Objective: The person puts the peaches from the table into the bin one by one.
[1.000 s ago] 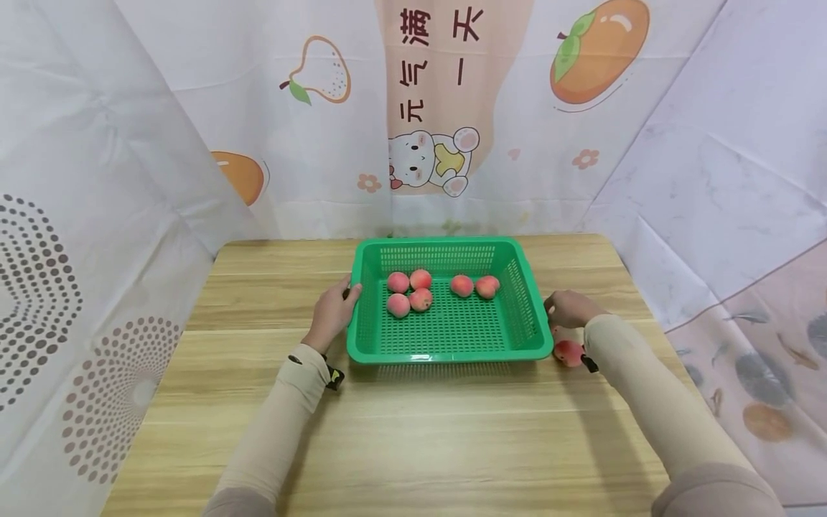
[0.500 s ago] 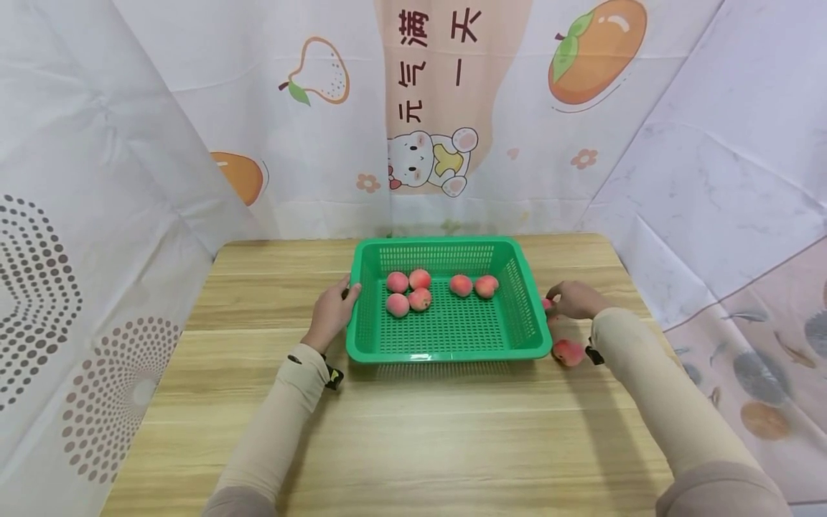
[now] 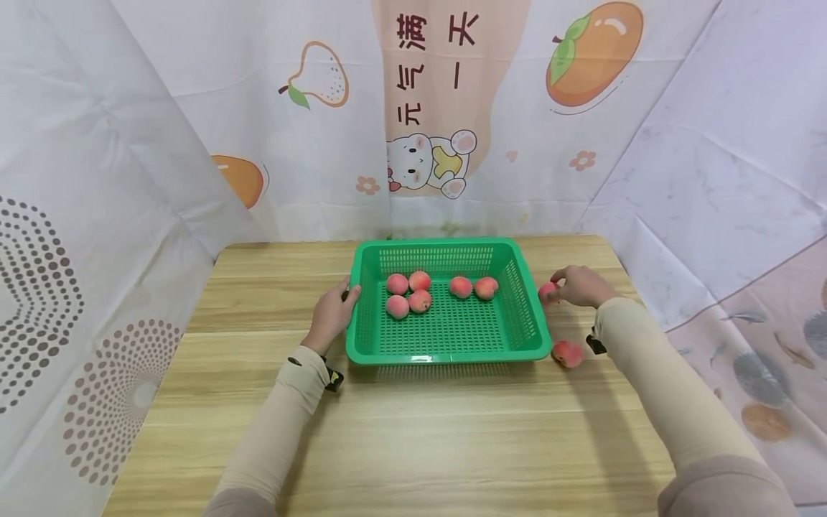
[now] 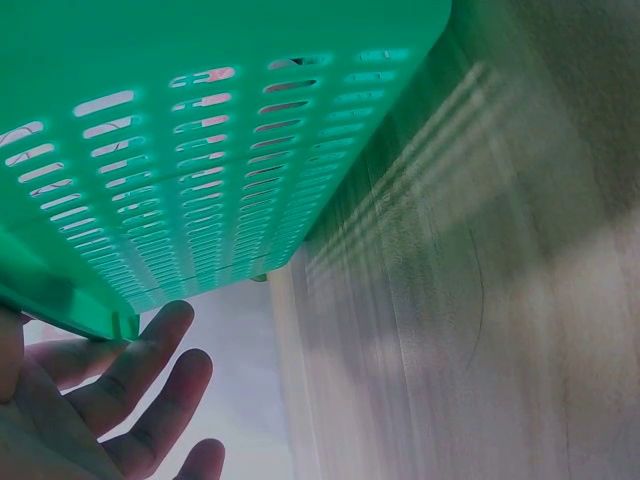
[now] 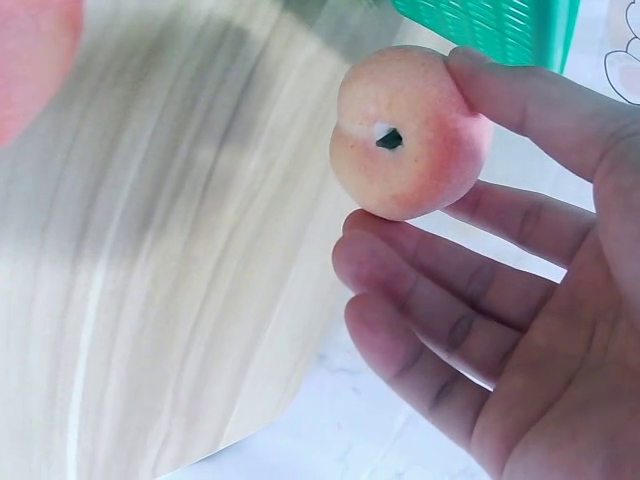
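My right hand [image 3: 584, 287] pinches a pink peach [image 5: 405, 140] between thumb and fingers, just outside the right wall of a green plastic basket [image 3: 446, 359]. The stem hollow of that peach faces the right wrist camera. My left hand [image 3: 332, 314] grips the basket's left rim, thumb on top and the other fingers beneath it on the outside. Inside the basket lie several peaches [image 3: 397, 306], grouped at the left, with two more toward the right. Another peach [image 3: 568, 353] rests on the table near the basket's front right corner, below my right wrist.
The basket stands on a wood-grain table [image 3: 446, 445], toward its back edge. A printed curtain [image 3: 258, 122] hangs behind the table, and pale cloths [image 3: 730, 187] hang at the sides.
My right hand has shifted slightly up and to the right, drawing the peach out from beside the basket wall into plain view. The left hand and basket have stayed put.
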A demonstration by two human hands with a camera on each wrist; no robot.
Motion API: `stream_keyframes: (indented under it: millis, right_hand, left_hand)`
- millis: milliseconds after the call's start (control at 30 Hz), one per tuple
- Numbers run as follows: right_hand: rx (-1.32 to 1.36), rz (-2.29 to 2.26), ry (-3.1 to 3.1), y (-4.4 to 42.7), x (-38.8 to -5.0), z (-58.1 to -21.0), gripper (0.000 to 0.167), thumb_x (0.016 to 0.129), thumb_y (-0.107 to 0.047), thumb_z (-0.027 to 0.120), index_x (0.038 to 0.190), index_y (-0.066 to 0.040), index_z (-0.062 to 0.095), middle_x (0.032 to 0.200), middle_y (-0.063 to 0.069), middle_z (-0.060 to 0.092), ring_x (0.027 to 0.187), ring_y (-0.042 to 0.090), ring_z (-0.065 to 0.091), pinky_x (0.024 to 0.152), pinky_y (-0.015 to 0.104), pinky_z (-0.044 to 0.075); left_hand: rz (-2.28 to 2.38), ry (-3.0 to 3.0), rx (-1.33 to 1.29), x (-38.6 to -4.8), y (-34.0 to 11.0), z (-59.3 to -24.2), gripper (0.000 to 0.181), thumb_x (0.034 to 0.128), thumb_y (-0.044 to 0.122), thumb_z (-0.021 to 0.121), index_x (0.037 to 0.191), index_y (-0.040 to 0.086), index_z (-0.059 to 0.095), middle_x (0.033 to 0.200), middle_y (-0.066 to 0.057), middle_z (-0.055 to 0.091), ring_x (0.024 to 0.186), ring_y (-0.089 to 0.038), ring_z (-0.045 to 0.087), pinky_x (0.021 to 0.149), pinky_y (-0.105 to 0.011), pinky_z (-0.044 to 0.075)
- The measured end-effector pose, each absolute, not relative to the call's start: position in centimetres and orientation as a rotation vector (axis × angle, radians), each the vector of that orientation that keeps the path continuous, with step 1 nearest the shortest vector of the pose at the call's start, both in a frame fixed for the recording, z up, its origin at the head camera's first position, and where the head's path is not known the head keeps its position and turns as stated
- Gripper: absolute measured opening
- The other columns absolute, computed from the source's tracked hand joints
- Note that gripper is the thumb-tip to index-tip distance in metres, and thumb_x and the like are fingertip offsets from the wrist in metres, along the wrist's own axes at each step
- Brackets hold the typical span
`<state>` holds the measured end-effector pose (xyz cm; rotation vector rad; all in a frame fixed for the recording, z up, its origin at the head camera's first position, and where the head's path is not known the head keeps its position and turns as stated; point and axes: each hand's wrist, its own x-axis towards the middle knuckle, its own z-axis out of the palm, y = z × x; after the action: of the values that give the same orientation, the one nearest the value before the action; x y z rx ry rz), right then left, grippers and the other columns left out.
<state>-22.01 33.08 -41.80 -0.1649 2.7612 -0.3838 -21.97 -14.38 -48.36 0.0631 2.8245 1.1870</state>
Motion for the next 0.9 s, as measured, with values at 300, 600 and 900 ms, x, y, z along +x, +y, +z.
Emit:
stream_keyframes:
  millis: [300,600,900]
  right_hand:
    - [-0.155,-0.391,2.782,33.2,-22.2,-40.8,0.061,0.09,-0.037,0.067,0.128,0.009,0.056,0.124,0.033,0.06,0.112,0.051,0.057,0.09,0.06,0.046]
    - [-0.141,-0.428,2.84,33.1,-22.4,-39.9,0.059,0.09,-0.035,0.066,0.129,0.009,0.056,0.117,0.031,0.064,0.104,0.044,0.061,0.087,0.057,0.048]
    - [-0.126,-0.457,2.881,33.0,-22.8,-38.8,0.068,0.089,-0.043,0.067,0.132,0.007,0.054,0.117,0.031,0.063,0.098,0.039,0.064,0.083,0.054,0.049]
  left_hand:
    - [1.192,2.821,0.067,-21.9,-14.3,-48.3,0.055,0.1043,0.044,0.038,0.152,0.017,0.035,0.136,-0.017,0.058,0.113,-0.033,0.06,0.096,-0.05,0.046]
    - [1.195,2.825,0.062,-21.8,-14.3,-48.3,0.054,0.1043,0.043,0.038,0.151,0.017,0.037,0.134,-0.018,0.06,0.112,-0.034,0.06,0.096,-0.051,0.046]
    - [1.198,2.818,0.055,-21.8,-14.3,-48.4,0.054,0.1043,0.044,0.038,0.152,0.017,0.036,0.133,-0.017,0.06,0.111,-0.033,0.061,0.095,-0.05,0.046]
